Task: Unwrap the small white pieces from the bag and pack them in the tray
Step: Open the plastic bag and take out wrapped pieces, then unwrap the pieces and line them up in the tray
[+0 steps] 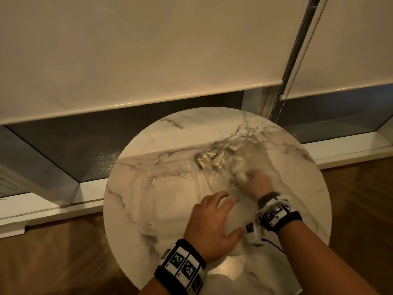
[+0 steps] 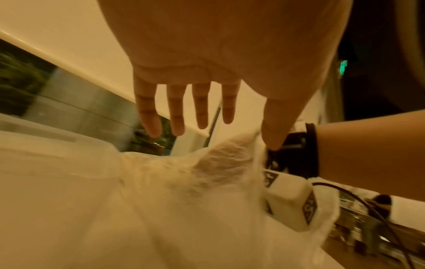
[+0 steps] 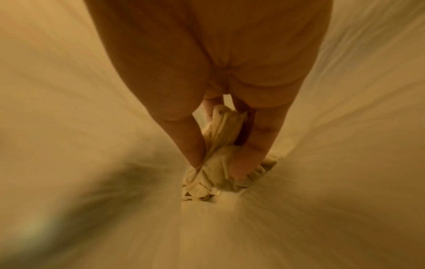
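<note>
Right hand (image 3: 230, 102): inserted through the mouth of the thin, translucent white plastic bag (image 1: 274, 184), fully inside it. The right wrist view shows thumb and fingers pinching a small wrapped piece in crumpled pale paper (image 3: 220, 145), with more such bundles bunched beneath at the bag's far end. The grip is narrow and closed on the wrapping, evidently to draw one piece out.

Left hand (image 1: 212, 222): spread flat, fingers straight and parted, holding nothing. In the head view it lies on the bag's near edge beside the right wrist; the left wrist view shows the film rising just under the fingertips (image 2: 177, 125). Judged purpose: to pin the light bag down so that it does not drag along with the withdrawing hand. Firm contact cannot be confirmed, as both views are blurred there.

Clear, shallow plastic tray (image 1: 170, 188): lies on the round white marble-pattern table (image 1: 153, 137), left of the bag and just beside it. Its contents are hard to read through glare; no unwrapped piece is discernible in it.

A heap of crumpled wrappings (image 1: 210, 160) shows at the bag's far side.

Assessment: retrieval step in hand; unwrapping and packing of this piece not yet done.
</note>
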